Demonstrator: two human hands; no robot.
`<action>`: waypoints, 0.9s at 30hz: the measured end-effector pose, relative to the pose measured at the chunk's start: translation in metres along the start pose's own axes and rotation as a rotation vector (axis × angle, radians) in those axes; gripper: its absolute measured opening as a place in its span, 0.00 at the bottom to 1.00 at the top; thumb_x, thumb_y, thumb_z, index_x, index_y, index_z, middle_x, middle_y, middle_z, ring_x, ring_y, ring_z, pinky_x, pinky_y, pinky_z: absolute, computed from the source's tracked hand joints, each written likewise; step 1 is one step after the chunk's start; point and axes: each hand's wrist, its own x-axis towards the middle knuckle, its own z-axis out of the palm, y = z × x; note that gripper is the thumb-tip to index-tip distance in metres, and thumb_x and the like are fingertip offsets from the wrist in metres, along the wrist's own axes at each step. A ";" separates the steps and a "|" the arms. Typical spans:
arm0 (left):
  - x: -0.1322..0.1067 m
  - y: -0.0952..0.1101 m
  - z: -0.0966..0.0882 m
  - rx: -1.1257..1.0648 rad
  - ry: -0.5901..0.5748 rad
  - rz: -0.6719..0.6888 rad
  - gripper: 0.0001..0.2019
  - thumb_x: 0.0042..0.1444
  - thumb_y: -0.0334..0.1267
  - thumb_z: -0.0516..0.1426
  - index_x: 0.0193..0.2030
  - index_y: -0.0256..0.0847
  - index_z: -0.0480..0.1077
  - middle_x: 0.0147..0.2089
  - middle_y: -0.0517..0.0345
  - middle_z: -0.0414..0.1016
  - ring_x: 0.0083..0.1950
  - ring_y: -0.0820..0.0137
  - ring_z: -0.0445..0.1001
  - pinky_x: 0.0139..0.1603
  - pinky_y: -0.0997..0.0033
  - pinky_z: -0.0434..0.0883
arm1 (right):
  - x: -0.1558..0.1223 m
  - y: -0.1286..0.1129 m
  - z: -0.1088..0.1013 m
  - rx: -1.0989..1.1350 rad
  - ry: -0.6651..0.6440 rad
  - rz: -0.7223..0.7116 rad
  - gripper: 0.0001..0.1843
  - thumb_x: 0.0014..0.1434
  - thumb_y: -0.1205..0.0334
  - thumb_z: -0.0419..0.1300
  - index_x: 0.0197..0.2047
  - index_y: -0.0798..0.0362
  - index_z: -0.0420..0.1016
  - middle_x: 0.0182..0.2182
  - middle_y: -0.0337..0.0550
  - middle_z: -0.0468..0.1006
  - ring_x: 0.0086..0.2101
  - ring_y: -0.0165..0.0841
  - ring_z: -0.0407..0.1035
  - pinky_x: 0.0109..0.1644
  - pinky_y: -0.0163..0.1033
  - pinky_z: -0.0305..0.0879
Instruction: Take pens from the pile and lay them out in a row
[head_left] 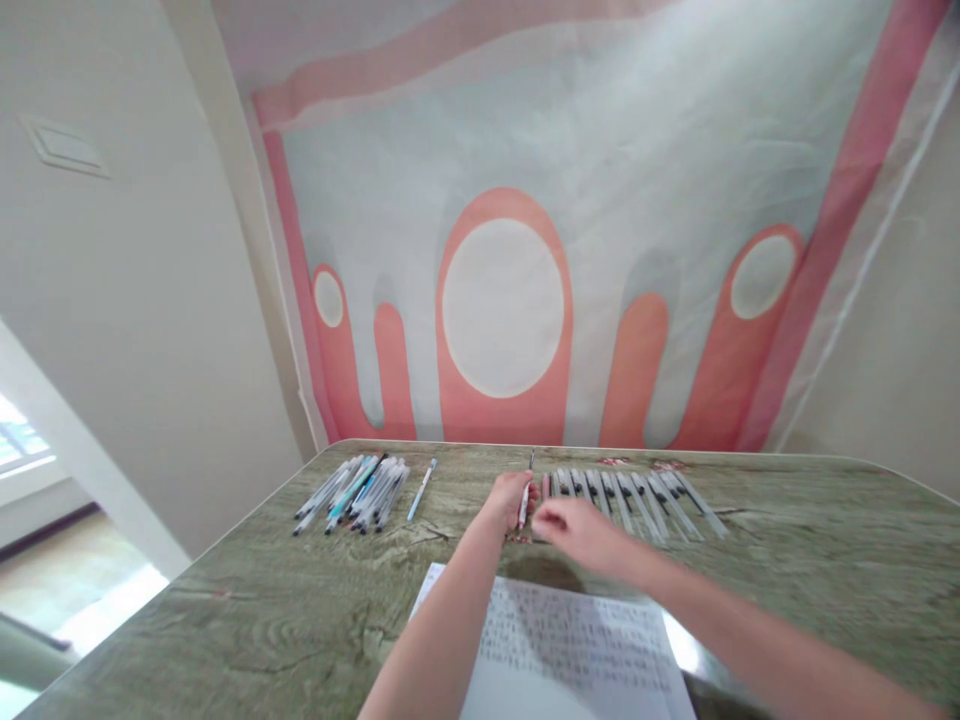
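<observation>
My left hand (511, 497) is closed around a pen (523, 508), which has a white body and points up and away from me. Just to its right, my right hand (581, 530) hovers with curled fingers, slightly blurred; whatever they may hold is hidden. Beyond it, several clear-barrelled pens (636, 500) lie side by side in a slanting row. A pinkish pen (546, 487) lies at the row's left end, partly behind my hands. On the left, a loose heap of pens (367, 495) mixes clear, white and blue barrels. One light blue and white pen (422, 490) lies apart, right of the heap.
A sheet of paper with handwriting (570, 650) lies under my forearms, near the front of the wood-patterned table (247, 610). Behind the table's far edge hangs a pink and grey backdrop (502, 300). A white wall (150, 280) stands at the left.
</observation>
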 end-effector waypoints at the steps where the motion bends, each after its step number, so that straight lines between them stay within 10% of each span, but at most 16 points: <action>1: -0.001 0.000 0.000 0.002 -0.011 0.013 0.09 0.50 0.40 0.53 0.27 0.35 0.62 0.18 0.63 0.63 0.16 0.80 0.60 0.16 0.81 0.57 | 0.020 0.010 -0.009 0.054 0.094 0.087 0.10 0.52 0.61 0.52 0.26 0.54 0.72 0.23 0.40 0.75 0.26 0.30 0.66 0.30 0.32 0.56; 4: -0.005 0.001 0.000 0.009 -0.037 0.049 0.09 0.50 0.41 0.54 0.29 0.35 0.63 0.19 0.63 0.63 0.17 0.80 0.61 0.17 0.81 0.58 | 0.067 0.037 -0.014 0.256 0.272 0.342 0.09 0.49 0.60 0.56 0.22 0.56 0.71 0.19 0.41 0.73 0.21 0.29 0.64 0.26 0.32 0.56; 13: -0.001 -0.003 -0.004 -0.061 -0.098 0.072 0.13 0.48 0.43 0.55 0.32 0.33 0.66 0.22 0.61 0.65 0.17 0.84 0.56 0.16 0.83 0.52 | 0.119 0.078 -0.014 0.387 0.479 0.480 0.10 0.53 0.57 0.52 0.35 0.55 0.65 0.25 0.43 0.74 0.20 0.26 0.65 0.19 0.28 0.58; 20: 0.011 -0.003 -0.006 -0.224 0.095 0.169 0.23 0.47 0.21 0.50 0.52 0.32 0.55 0.39 0.51 0.70 0.31 0.79 0.70 0.30 0.83 0.65 | 0.114 0.089 -0.004 0.190 0.359 0.474 0.21 0.47 0.62 0.59 0.44 0.57 0.61 0.21 0.40 0.72 0.20 0.28 0.66 0.24 0.33 0.60; 27: 0.005 -0.006 -0.008 0.141 0.186 0.222 0.33 0.47 0.28 0.55 0.60 0.38 0.46 0.43 0.49 0.71 0.37 0.70 0.72 0.31 0.78 0.67 | 0.115 0.073 0.026 -0.105 0.277 0.432 0.15 0.44 0.66 0.59 0.38 0.55 0.65 0.35 0.50 0.74 0.39 0.38 0.67 0.39 0.37 0.59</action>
